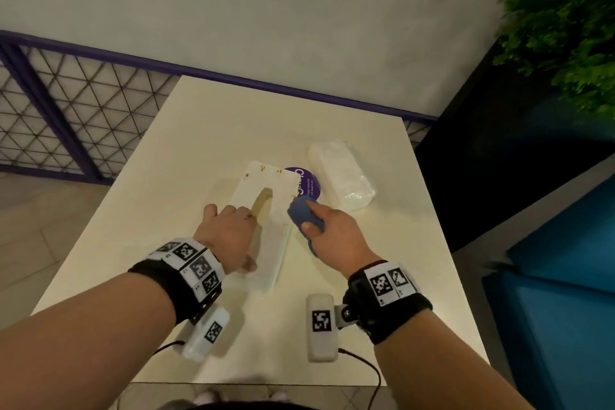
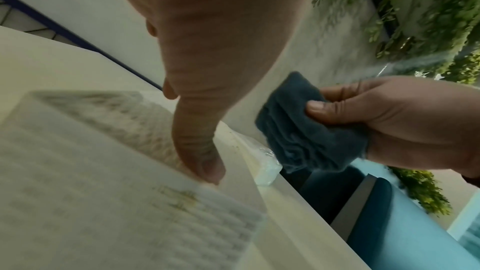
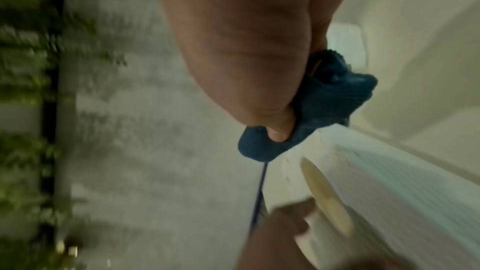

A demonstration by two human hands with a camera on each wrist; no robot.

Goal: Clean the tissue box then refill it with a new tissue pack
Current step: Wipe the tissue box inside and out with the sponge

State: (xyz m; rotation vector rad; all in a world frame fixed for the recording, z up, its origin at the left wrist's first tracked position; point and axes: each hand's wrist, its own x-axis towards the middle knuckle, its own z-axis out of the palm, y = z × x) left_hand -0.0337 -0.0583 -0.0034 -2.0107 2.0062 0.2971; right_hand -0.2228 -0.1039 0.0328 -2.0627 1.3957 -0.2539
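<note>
A white ribbed tissue box (image 1: 279, 196) with small brown stains lies flat in the middle of the cream table (image 1: 186, 150), its oval slot facing up. My left hand (image 1: 233, 226) grips the box's near end, with the thumb (image 2: 205, 163) pressed on its side. My right hand (image 1: 332, 230) holds a folded blue cloth (image 1: 304, 213) against the box's right edge; the cloth (image 2: 306, 128) also shows in the left wrist view. A new tissue pack (image 1: 342, 176) in clear wrap lies to the right of the box.
A round purple sticker (image 1: 309, 181) sits on the table between box and pack. A purple-framed wire railing (image 1: 66, 103) runs behind the table. A green plant (image 1: 565, 27) and a blue seat (image 1: 565, 276) stand to the right.
</note>
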